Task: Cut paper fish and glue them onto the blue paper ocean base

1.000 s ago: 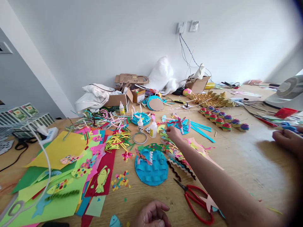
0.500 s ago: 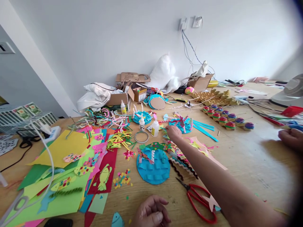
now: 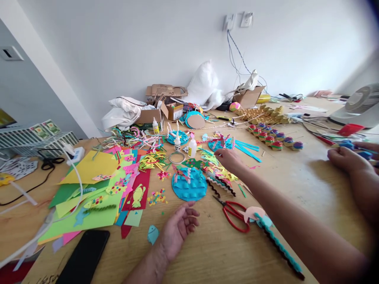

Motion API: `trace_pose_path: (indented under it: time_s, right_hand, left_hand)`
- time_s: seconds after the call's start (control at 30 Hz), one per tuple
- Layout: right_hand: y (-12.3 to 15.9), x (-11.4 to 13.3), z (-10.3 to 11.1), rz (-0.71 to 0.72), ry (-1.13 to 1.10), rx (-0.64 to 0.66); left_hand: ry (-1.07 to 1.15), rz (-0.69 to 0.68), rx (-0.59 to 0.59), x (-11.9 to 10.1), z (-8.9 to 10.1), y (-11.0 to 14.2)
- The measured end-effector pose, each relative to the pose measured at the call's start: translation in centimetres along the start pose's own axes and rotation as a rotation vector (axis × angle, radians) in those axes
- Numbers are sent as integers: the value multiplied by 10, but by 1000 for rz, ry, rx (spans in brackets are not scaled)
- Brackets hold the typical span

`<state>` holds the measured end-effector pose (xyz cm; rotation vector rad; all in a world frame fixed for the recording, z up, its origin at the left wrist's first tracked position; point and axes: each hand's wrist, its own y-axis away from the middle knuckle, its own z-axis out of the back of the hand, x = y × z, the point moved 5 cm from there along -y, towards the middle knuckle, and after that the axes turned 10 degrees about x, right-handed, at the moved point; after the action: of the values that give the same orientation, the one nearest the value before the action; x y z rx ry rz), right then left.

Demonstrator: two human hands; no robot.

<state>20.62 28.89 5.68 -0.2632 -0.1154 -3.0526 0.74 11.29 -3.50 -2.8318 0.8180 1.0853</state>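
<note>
My left hand [image 3: 179,228] hovers low over the near table, palm turned right, fingers loosely curled and apart with nothing in them. A blue cardboard disc [image 3: 189,188] with raised paper strips and small decorations lies just beyond it. To its left is a blue paper fish [image 3: 153,234]. My right hand [image 3: 227,157] reaches forward over cut paper pieces [image 3: 211,157], beside a second blue disc [image 3: 213,146]. Its fingers are drawn together; what they pinch, if anything, is hidden. Under my right forearm are red-handled scissors [image 3: 233,216] and a turquoise-and-black fuzzy strip [image 3: 280,246].
Coloured paper sheets [image 3: 85,167] and a black phone [image 3: 84,256] lie left. Glue bottles [image 3: 192,147] and a tape roll [image 3: 177,157] stand mid-table. At right, another person's hands [image 3: 352,161] hold blue pieces near painted egg-carton strips [image 3: 275,138]. Boxes [image 3: 148,117] line the wall.
The view has shifted, showing more of the near table and the phone. My left hand has come further into view with its fingers loosened. My right hand stays extended near the paper pieces.
</note>
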Motion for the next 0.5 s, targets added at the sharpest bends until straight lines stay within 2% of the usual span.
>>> trace_pose_path:
  time_s: [0.13, 0.27, 0.4, 0.5]
  right_hand:
    - [75, -13, 15, 63, 15, -47]
    - [147, -56, 17, -71, 19, -74]
    - [204, -103, -1, -196, -12, -53]
    - [231, -116, -22, -244, -65, 22]
  left_hand:
    - [0, 7, -5, -2, 0, 1]
    - [-43, 15, 8, -2, -2, 4]
    - [-63, 41, 26, -2, -4, 6]
    - [-72, 49, 30, -3, -5, 6]
